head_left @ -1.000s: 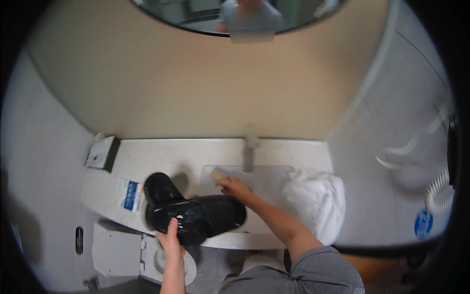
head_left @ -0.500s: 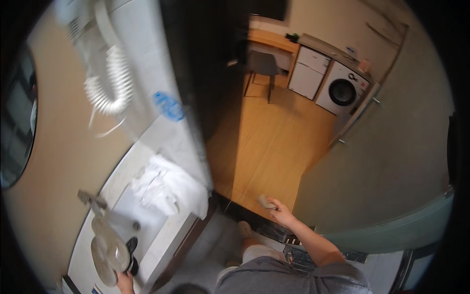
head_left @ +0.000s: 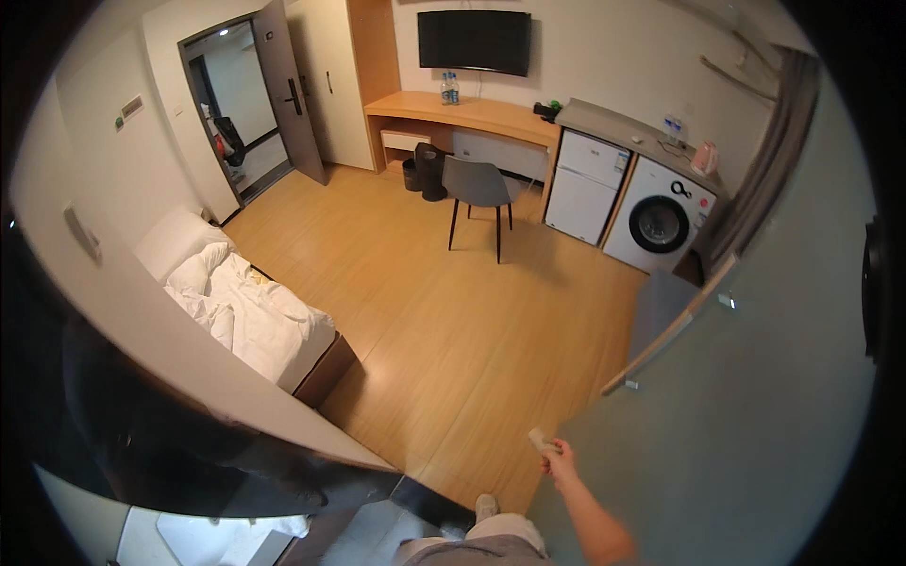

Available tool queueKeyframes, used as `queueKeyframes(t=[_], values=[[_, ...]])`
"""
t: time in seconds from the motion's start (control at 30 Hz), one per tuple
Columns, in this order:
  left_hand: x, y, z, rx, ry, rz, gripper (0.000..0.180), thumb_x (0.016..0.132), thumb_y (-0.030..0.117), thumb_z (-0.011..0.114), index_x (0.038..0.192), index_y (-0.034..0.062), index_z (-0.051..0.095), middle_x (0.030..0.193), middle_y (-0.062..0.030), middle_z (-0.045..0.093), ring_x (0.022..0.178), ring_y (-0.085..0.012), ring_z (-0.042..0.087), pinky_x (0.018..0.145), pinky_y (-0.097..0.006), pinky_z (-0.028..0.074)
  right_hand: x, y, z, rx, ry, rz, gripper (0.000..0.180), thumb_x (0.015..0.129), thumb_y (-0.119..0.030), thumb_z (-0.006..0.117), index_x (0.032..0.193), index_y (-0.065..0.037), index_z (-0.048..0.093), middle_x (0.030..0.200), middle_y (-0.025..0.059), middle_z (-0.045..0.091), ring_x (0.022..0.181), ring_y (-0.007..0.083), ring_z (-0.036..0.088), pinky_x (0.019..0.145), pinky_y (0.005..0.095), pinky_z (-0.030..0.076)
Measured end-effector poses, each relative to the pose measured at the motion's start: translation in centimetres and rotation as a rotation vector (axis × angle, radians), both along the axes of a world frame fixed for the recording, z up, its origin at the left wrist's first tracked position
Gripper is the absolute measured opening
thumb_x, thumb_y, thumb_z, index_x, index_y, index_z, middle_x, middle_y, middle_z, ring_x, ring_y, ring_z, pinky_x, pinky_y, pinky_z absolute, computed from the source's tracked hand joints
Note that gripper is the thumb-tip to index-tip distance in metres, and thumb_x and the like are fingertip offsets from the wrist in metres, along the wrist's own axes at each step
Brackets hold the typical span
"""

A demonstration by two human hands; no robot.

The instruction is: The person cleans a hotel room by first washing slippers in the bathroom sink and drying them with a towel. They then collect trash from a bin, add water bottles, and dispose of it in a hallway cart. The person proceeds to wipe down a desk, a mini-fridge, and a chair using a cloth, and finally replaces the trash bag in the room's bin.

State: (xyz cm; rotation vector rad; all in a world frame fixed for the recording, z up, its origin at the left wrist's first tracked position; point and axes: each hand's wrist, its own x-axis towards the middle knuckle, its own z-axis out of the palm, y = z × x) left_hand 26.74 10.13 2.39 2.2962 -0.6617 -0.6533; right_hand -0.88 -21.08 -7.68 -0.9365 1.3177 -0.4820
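Note:
My right hand (head_left: 559,460) reaches forward low in the picture, its fingers closed round one end of a small pale beige object (head_left: 538,439). The kind of that object cannot be made out; it looks short and blocky. Below and to the left of the hand, my shoe (head_left: 486,507) stands by the dark threshold (head_left: 434,503). My left hand is out of the picture. At the lower left edge shows part of a white washbasin counter (head_left: 139,538), with white cloth (head_left: 269,540) at its right end.
Ahead lies a wooden floor (head_left: 444,321) with a grey chair (head_left: 478,186) before a desk (head_left: 472,114). A bed (head_left: 269,321) is at left, below an open door (head_left: 283,90). A fridge (head_left: 585,189) and washing machine (head_left: 658,222) line the far right. A frosted glass panel (head_left: 755,396) is close on my right.
My view has swung up and away from the basin into the room. My left hand, with the pale slippers, has left the picture. My right hand still holds the small object.

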Motion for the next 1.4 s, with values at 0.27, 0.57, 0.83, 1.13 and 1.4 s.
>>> queueKeyframes(t=[0.27,0.57,0.83,1.13,1.4], values=[[2.8,-16.4,-2.1,-0.019,0.284,-0.181,0.040,0.073,0.016,0.064,0.108,-0.0020,0.055,0.100,-0.0204,0.060,0.095,-0.0358,0.057,0.083,-0.042,0.044,14.1,-10.2,-0.1,0.072,-0.061,0.266,0.039,0.081,-0.019,0.061,0.117,-0.008,0.047,0.082,0.0054,0.055,0.064,0.0122,0.054,0.054,0.0252,0.047],[22.3,-24.4,-6.0,0.056,0.282,0.094,0.040,0.073,0.017,0.063,0.108,-0.0016,0.056,0.097,-0.0194,0.062,0.093,-0.0340,0.059,0.081,-0.041,0.045,26.2,-31.8,-2.2,-0.528,0.771,0.840,0.052,0.062,-0.041,0.074,0.099,-0.008,0.058,0.094,0.0098,0.063,0.089,0.0224,0.060,0.077,0.0341,0.047],[41.3,-41.9,0.1,-0.096,0.188,0.018,0.040,0.073,0.017,0.063,0.108,-0.0012,0.056,0.095,-0.0185,0.063,0.091,-0.0324,0.060,0.080,-0.040,0.046,34.3,-42.7,0.5,0.110,0.215,0.292,0.027,0.079,-0.027,0.061,0.095,-0.005,0.056,0.089,0.0081,0.059,0.080,0.0200,0.059,0.064,0.0389,0.051],[52.8,-47.7,-5.3,0.067,0.160,0.293,0.040,0.074,0.018,0.063,0.108,-0.0008,0.057,0.092,-0.0175,0.064,0.088,-0.0306,0.062,0.078,-0.039,0.047,65.0,-55.1,5.0,0.283,-0.580,0.302,0.013,0.078,-0.011,0.052,0.088,-0.004,0.053,0.098,0.0139,0.058,0.093,0.0275,0.056,0.084,0.0445,0.046],[66.1,-51.4,1.5,0.172,0.104,0.654,0.043,0.076,0.025,0.062,0.112,0.0014,0.056,0.105,-0.0192,0.062,0.100,-0.0287,0.059,0.088,-0.036,0.044,93.0,-59.2,16.8,-0.715,-0.308,1.566,0.030,0.072,-0.003,0.055,0.101,-0.009,0.060,0.105,0.0119,0.059,0.095,0.0193,0.058,0.075,0.0297,0.049]])
